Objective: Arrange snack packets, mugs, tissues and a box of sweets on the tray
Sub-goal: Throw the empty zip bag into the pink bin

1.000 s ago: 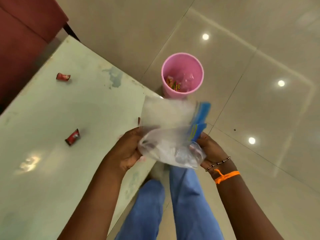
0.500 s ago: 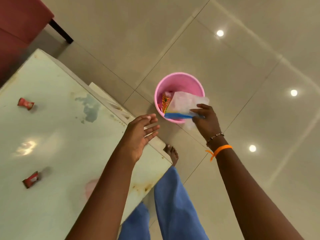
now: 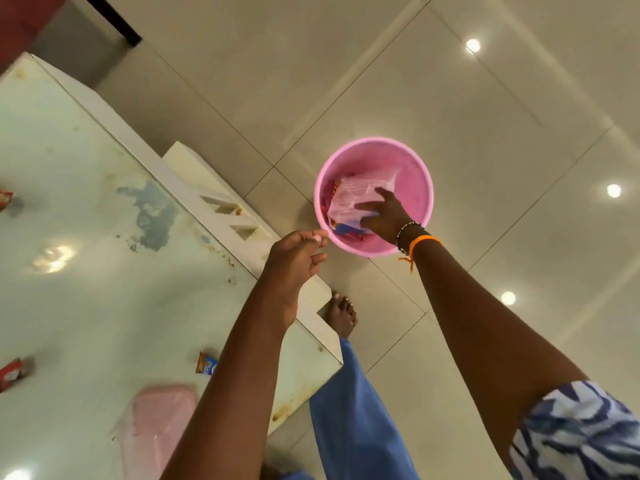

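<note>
A pale green glass-topped table, stained and rust-spotted along its white edge, stands on glossy beige floor tiles mirroring round ceiling lights, with a red seat beyond its far corner.

My right hand presses a clear plastic packet down inside the pink bucket; small red sweets lie on the table.

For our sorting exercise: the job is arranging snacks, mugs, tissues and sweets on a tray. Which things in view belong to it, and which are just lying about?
Belong to the job:
- small snack packet on the table
- red wrapped sweets
- pink tissue pack

Just lying about:
- pink bin on the floor, clear plastic bag under the right hand
- red chair
</note>
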